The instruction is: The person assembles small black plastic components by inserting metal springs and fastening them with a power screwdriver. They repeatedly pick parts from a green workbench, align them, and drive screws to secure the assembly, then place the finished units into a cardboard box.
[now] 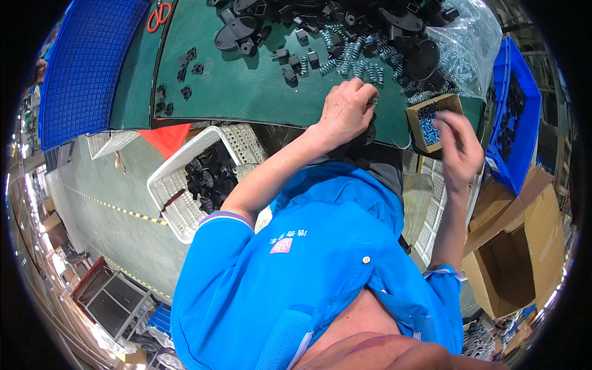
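Observation:
My left hand is closed at the front edge of the green table, fingers bent around a black part that is mostly hidden by the hand. To the right, the bent fingers of my right hand are drawn together at a small cardboard box of bluish screws; whatever they pinch is too small to make out. Beyond my left hand lie loose metal springs and several small black blocks with metal pieces.
Black plastic parts are heaped at the table's far side, beside a clear bag of springs. Red scissors lie far left. A white basket of black parts stands below; a blue bin and a cardboard carton are at right.

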### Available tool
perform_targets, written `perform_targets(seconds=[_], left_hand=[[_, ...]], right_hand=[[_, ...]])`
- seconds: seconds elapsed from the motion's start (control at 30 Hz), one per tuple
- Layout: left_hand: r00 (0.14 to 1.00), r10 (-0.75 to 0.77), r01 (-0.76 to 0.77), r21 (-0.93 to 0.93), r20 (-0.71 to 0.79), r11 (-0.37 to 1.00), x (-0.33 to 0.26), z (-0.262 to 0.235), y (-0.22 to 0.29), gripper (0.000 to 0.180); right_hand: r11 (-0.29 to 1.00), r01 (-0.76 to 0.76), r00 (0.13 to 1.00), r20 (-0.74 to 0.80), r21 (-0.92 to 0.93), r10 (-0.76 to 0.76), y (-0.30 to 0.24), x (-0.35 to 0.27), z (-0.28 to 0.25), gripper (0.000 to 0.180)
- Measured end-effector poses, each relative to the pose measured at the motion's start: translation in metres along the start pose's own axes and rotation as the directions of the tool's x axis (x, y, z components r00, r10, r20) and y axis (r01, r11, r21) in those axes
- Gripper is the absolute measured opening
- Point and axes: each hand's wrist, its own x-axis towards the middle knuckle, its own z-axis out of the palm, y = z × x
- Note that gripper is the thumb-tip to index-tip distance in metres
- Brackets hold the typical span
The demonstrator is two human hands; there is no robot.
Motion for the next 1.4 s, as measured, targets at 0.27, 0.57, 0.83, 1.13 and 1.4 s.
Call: perform_targets(seconds=[0.27, 0.57, 0.83, 1.13, 1.4], left_hand=[[0.999, -0.014, 0.019, 0.211, -0.029, 0.977, -0.030, -0.022, 0.011, 0.071], [0.975, -0.223, 0.224, 0.130, -0.018, 0.966, -0.033, -0.017, -0.002, 0.071], [0.978, -0.013, 0.041, 0.129, -0.208, 0.991, -0.018, -0.035, 0.010, 0.063], [0.991, -0.130, 0.071, -0.740, -0.022, 0.669, -0.014, -0.016, 0.020, 0.042], [0.992, 0.058, -0.099, -0.401, -0.113, 0.911, -0.020, -0.016, 0.023, 0.035]], right_hand=[[0.907, 0.361, 0.880, 0.403, -0.218, -0.253, 0.019, 0.126, 0.180, 0.033], [0.981, 0.190, 0.836, 0.520, 0.022, -0.174, 0.019, 0.131, 0.171, 0.037], [0.917, -0.222, 0.919, 0.384, 0.332, 0.083, 0.010, 0.059, 0.080, 0.033], [0.875, -0.260, 0.935, 0.333, 0.407, 0.122, 0.010, 0.024, 0.066, 0.027], [0.985, -0.084, 0.979, 0.196, 0.153, 0.053, -0.002, 0.016, 0.062, 0.034]])
